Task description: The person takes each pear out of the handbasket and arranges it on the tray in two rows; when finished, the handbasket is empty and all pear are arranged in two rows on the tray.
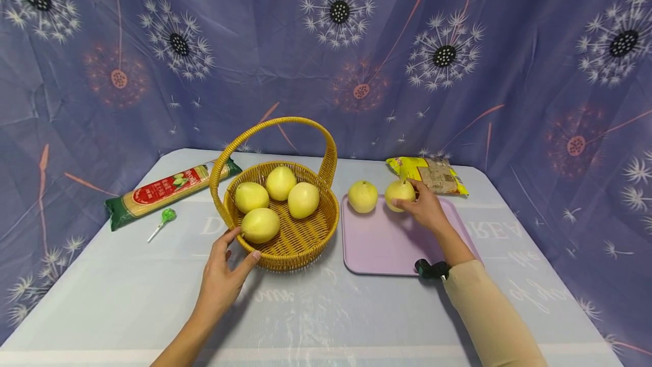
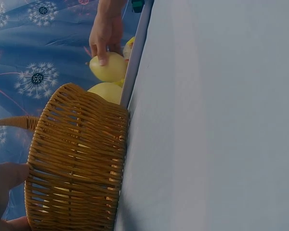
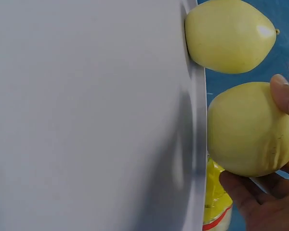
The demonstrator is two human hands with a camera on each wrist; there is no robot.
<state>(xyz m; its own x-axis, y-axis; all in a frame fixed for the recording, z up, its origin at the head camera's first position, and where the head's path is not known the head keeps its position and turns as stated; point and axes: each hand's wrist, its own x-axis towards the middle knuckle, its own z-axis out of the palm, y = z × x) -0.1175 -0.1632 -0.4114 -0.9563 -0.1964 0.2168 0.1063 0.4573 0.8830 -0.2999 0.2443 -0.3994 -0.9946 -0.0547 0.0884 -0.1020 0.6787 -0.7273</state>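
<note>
We count 4 pears (image 1: 261, 225) in the basket (image 1: 285, 264), 2 seemingly pending: right hand (image 1: 427, 208) pinches 1, tray (image 1: 377, 248) 12 o'clock; left hand (image 1: 222, 273) spread, basket 7 o'clock.

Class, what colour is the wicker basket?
The wicker basket is golden brown, seen best in the head view.

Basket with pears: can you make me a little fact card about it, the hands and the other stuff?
basket: four pears inside, handle up
left hand: touches the basket's rim
right hand: holds one pear
pink tray: other pear at its far side
left of basket: green lollipop, long red-labelled pack
behind tray: yellow bag
</note>
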